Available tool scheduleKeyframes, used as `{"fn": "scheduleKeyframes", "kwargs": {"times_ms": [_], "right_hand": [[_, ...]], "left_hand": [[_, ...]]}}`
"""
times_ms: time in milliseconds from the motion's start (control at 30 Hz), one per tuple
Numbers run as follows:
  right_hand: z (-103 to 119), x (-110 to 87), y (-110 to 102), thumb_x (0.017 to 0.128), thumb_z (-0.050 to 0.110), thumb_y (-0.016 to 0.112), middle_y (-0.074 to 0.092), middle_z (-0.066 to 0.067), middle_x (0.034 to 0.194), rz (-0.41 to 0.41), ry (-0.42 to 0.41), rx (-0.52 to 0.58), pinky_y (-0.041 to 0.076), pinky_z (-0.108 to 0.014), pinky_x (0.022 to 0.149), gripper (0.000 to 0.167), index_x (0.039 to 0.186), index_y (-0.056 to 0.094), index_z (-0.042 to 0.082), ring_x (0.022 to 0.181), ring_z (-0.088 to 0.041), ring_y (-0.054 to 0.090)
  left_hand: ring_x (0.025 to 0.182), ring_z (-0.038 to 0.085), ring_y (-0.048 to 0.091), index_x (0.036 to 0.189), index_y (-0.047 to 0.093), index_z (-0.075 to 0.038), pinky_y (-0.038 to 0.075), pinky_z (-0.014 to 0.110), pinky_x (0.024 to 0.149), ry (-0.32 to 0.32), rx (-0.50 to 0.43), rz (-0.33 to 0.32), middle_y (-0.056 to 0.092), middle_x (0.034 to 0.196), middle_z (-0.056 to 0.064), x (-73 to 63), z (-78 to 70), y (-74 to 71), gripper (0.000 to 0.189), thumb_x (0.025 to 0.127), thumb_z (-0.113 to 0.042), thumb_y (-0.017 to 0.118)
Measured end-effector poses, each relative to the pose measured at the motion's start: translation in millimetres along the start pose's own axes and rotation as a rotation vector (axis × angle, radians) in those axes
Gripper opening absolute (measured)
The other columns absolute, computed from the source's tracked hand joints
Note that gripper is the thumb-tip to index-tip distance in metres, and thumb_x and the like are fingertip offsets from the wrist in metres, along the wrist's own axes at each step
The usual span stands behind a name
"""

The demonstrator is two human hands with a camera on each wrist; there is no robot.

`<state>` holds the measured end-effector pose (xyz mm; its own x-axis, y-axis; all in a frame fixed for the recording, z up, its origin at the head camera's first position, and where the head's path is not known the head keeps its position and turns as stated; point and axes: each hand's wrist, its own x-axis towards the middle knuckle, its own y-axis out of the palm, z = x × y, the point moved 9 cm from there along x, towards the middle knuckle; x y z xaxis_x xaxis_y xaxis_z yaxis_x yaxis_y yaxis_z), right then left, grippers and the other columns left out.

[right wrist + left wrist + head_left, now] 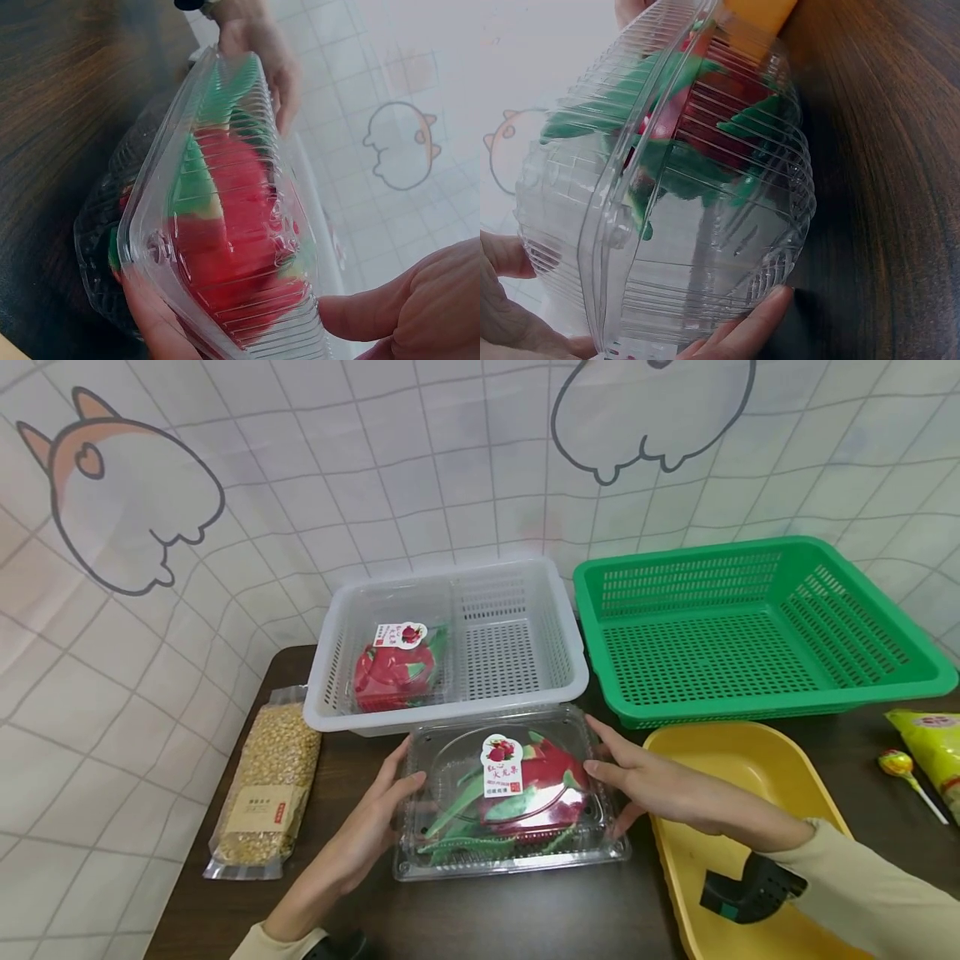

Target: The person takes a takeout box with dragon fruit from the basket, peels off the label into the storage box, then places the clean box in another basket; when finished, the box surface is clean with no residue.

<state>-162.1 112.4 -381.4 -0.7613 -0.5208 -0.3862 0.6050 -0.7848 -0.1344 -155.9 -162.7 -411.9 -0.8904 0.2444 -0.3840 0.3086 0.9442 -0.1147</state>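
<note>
My left hand (367,827) and right hand (637,777) hold a clear plastic clamshell box (450,870) from its two short sides. Inside it lies a red dragon fruit (551,777) with green leaf tips, under a white label (501,770) on the lid. In the left wrist view, the left hand (514,311) has its thumb on the lid side and fingers beneath the bottom edge. The right thumb (360,311) presses the ribbed lid wall in the right wrist view, with fingers round the base. The box is closed and overlaps the front rim of a white basket (465,714).
A second boxed dragon fruit (397,681) sits in the white basket's left half. To the right are a green basket (720,697) and a yellow tray (738,860) beneath my right forearm. A bag of yellow grains (277,743) lies left; a lollipop (896,763) and yellow packet (933,747) lie far right.
</note>
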Motion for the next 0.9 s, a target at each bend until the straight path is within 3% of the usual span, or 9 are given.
{"fn": "scheduleKeyframes", "kwargs": {"times_ms": [133, 267, 533, 700, 900], "right_hand": [[-1.1, 0.8, -1.2, 0.114, 0.015, 0.039, 0.024, -0.038, 0.157, -0.008, 0.015, -0.01, 0.062, -0.046, 0.073, 0.074, 0.166, -0.013, 0.008, 0.096, -0.031, 0.068], [-0.7, 1.1, -1.6, 0.114, 0.016, 0.039, 0.027, -0.037, 0.155, -0.009, 0.008, -0.012, 0.062, -0.046, 0.073, 0.074, 0.166, -0.012, 0.008, 0.1, -0.031, 0.067], [0.1, 1.4, -2.4, 0.114, 0.016, 0.04, 0.034, -0.035, 0.149, -0.005, -0.011, -0.017, 0.063, -0.046, 0.074, 0.073, 0.167, -0.009, 0.008, 0.102, -0.031, 0.065], [-0.3, -0.1, -4.5, 0.114, 0.017, 0.043, 0.031, -0.036, 0.151, -0.01, -0.013, -0.008, 0.062, -0.044, 0.078, 0.074, 0.168, -0.007, 0.009, 0.085, -0.03, 0.07], [-1.2, -0.7, -5.4, 0.113, 0.02, 0.048, 0.027, -0.036, 0.155, -0.019, -0.01, -0.013, 0.061, -0.045, 0.085, 0.076, 0.168, -0.003, 0.009, 0.078, -0.03, 0.071]], "left_hand": [[0.135, 0.046, 0.053, 0.169, 0.002, -0.025, 0.038, 0.076, 0.105, 0.013, -0.011, 0.013, 0.0, 0.17, 0.023, 1.4, -1.2, 0.8, 0.075, 0.109, -0.042, 0.044], [0.136, 0.047, 0.051, 0.169, 0.002, -0.023, 0.046, 0.069, 0.101, 0.017, -0.013, 0.009, 0.003, 0.17, 0.024, 1.9, -1.5, 0.2, 0.075, 0.109, -0.041, 0.044], [0.136, 0.047, 0.051, 0.169, 0.0, -0.023, 0.036, 0.079, 0.105, 0.01, 0.013, 0.011, -0.002, 0.17, 0.024, 1.9, -1.2, 0.4, 0.075, 0.11, -0.042, 0.043], [0.136, 0.048, 0.05, 0.169, 0.0, -0.023, 0.038, 0.078, 0.103, 0.008, 0.012, 0.008, 0.0, 0.17, 0.025, 1.8, -1.2, 0.5, 0.075, 0.11, -0.042, 0.043], [0.145, 0.053, 0.035, 0.168, 0.001, -0.024, 0.03, 0.083, 0.105, 0.003, 0.016, 0.0, -0.007, 0.172, 0.02, 1.3, -0.9, 0.3, 0.074, 0.11, -0.042, 0.042]]}}
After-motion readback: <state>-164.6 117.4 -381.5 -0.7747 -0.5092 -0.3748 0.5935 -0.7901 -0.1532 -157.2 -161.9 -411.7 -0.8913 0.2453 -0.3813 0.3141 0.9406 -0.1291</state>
